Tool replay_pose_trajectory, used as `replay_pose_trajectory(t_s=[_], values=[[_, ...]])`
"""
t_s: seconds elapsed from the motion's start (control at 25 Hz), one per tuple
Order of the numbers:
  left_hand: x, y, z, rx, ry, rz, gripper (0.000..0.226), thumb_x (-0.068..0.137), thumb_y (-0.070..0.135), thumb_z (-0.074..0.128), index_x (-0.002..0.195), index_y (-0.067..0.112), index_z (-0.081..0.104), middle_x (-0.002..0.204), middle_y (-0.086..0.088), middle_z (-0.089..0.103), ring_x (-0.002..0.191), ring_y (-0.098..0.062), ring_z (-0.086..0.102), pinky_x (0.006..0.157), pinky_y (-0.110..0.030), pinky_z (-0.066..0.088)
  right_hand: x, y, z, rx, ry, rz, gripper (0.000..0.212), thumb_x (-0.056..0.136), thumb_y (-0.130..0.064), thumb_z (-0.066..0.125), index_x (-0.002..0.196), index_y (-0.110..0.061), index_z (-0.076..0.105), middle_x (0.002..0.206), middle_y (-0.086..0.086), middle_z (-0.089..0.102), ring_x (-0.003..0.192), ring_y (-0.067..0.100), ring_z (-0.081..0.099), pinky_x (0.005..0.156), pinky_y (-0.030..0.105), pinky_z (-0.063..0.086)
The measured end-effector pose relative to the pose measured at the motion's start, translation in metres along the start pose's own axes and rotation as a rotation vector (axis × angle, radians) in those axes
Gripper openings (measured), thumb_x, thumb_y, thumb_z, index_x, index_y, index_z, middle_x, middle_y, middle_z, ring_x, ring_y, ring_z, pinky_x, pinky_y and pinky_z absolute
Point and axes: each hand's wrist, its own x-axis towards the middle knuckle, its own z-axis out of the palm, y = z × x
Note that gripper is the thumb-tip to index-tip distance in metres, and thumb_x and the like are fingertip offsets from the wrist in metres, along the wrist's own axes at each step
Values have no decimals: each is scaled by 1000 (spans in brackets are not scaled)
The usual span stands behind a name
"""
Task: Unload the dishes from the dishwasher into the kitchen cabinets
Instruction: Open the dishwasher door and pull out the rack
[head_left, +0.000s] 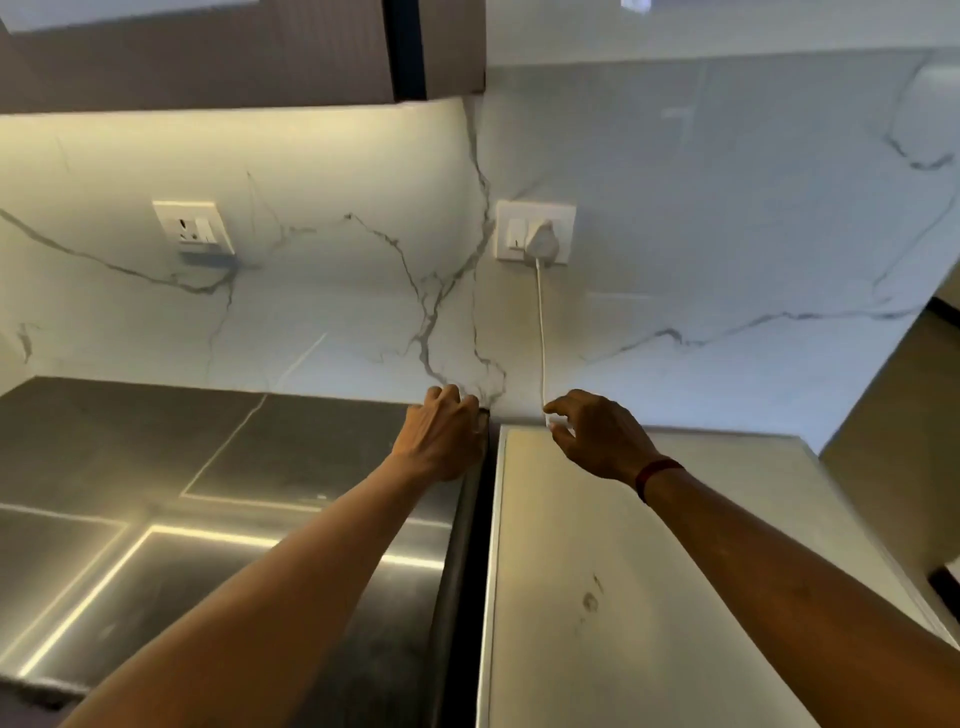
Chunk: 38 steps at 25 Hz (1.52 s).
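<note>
- head view: white marble-veined wall (363, 291) across the back, lit warm from under the upper cabinet (208, 57); dark glossy counter (156, 441) to the left, pale appliance top (649, 571) to the right, with a narrow dark gap (470, 597) between the two.
- on the wall: a bare socket (192, 228) over the counter, and a second plate with a white plug (543, 240) seated in it; white cable (542, 332) dropping straight down from there to the back edge of the appliance top.
- left hand (441, 436) at the far end of the gap, right against the wall, knuckles up and fingers curled downward; tips hidden, so cannot tell whether gripping anything.
- right hand (597, 436) just beside, red band (657, 475) at the wrist, thumb and forefinger pinching the lower end of the cable, other fingers loosely spread.
- no dishes in sight, and no open rack or door; likely the dishwasher itself under that pale top, with its contents unseen.
- judged step: a preliminary around the cable and gap, with unloading proper not yet begun.
- next move: let go of the cable, bring both hands down to the appliance front, open it, then lift items up toward the cabinet.
</note>
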Motion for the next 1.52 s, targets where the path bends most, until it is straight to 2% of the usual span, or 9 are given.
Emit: replay_pose_trajectory(t_s=[0.16,0.36,0.72,0.88,1.04,1.2,1.28,1.4,1.52], values=[[-59,29,12,-36,-60,23,34,89,29,53,118,10,51,123,-13,49,115,-32,46,84,-42,44,-75,-4,11,54,-92,57,28,95,-26,54,118,-15,65,115,4,67,98,18,64,82,24,46],[-133,58,30,-30,-109,64,40,88,30,51,123,13,47,124,-10,49,114,-28,48,86,-40,45,-165,-20,4,31,-122,132,26,95,-24,52,114,-15,68,111,2,69,95,19,65,83,32,52],[-271,141,79,-215,-206,169,55,87,32,52,136,14,36,132,-12,44,115,-30,48,85,-44,47,-345,-55,11,-2,-262,290,33,94,-26,53,125,-17,60,117,3,66,101,20,62,83,26,43],[-308,187,99,-318,-284,215,55,87,28,54,136,14,34,128,-11,48,110,-29,51,85,-41,50,-404,-47,8,69,-268,388,33,93,-26,55,125,-17,61,114,3,68,99,20,64,87,31,49],[-328,229,118,-393,-337,189,53,87,25,55,136,15,36,126,-10,50,108,-29,53,85,-38,48,-449,-23,17,139,-296,455,30,93,-25,55,121,-17,64,109,0,69,97,17,63,83,26,47],[-346,277,151,-593,-485,-76,18,84,23,55,98,15,63,100,-7,67,89,-24,62,78,-34,53,-488,0,33,523,-246,789,17,90,-20,59,94,-9,72,93,5,73,84,18,66,76,32,51],[-351,301,165,-899,-570,-418,14,88,19,56,86,9,65,85,-11,67,76,-23,63,67,-32,52,-506,10,41,812,-226,1019,19,91,-22,60,93,-7,71,92,9,72,81,19,66,74,36,55],[-359,321,181,-1353,-529,-919,16,92,23,62,88,8,65,80,-9,65,68,-17,64,62,-31,55,-524,22,57,1086,-223,1210,14,92,-20,60,98,-11,69,99,12,71,83,20,65,70,35,55],[-368,329,208,-1572,-444,-1145,31,90,30,67,102,2,64,92,-12,69,81,-20,69,64,-31,58,-534,30,76,1261,-201,1297,11,91,-20,64,99,-13,66,103,12,69,90,23,65,74,36,56]])
